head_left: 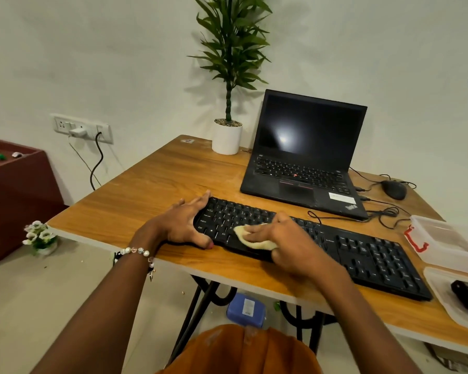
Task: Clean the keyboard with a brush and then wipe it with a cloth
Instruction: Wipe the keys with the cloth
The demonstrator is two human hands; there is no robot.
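One long black plastic keyboard point(322, 244) lies on the wooden table point(152, 182); the right hand point(284, 241) presses one pale yellow cloth point(250, 238) onto its keys, the left hand point(184, 222), fingers spread, braces its left end

Both arms extended forward, hands low.
Left hand point(185, 225): fingers spread, thumb apart. Right hand point(284, 240): fingers curled, palm down.

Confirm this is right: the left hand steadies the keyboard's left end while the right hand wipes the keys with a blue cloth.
Wrong in one respect: the cloth is pale yellow, not blue, as the head view shows. The rest stands: the left hand steadies the left end of the keyboard while the right hand wipes the keys with the cloth.
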